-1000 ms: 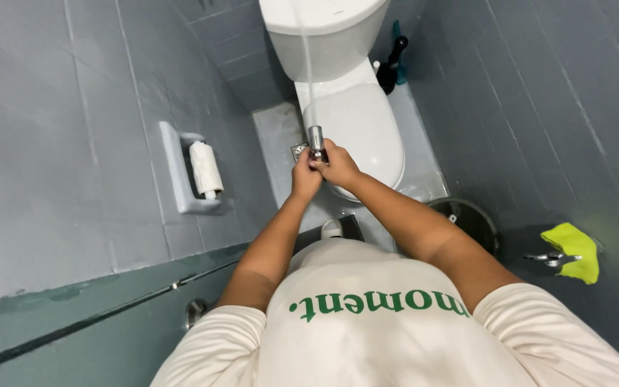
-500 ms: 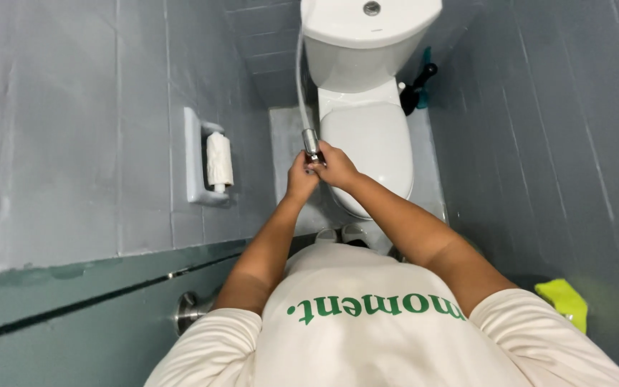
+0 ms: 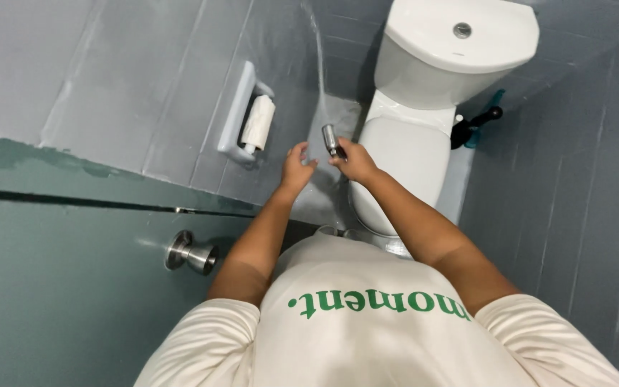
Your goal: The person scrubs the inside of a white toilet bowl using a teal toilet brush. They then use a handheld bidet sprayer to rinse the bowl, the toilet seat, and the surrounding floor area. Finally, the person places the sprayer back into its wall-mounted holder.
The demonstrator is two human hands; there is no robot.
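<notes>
Right hand (image 3: 354, 161) clenched around metal bidet sprayer (image 3: 332, 140), held above closed toilet lid (image 3: 402, 168). Left hand (image 3: 296, 168) half spread, fingers curled, just beside sprayer, not touching. Paper roll (image 3: 258, 123) in wall holder on the left.
</notes>
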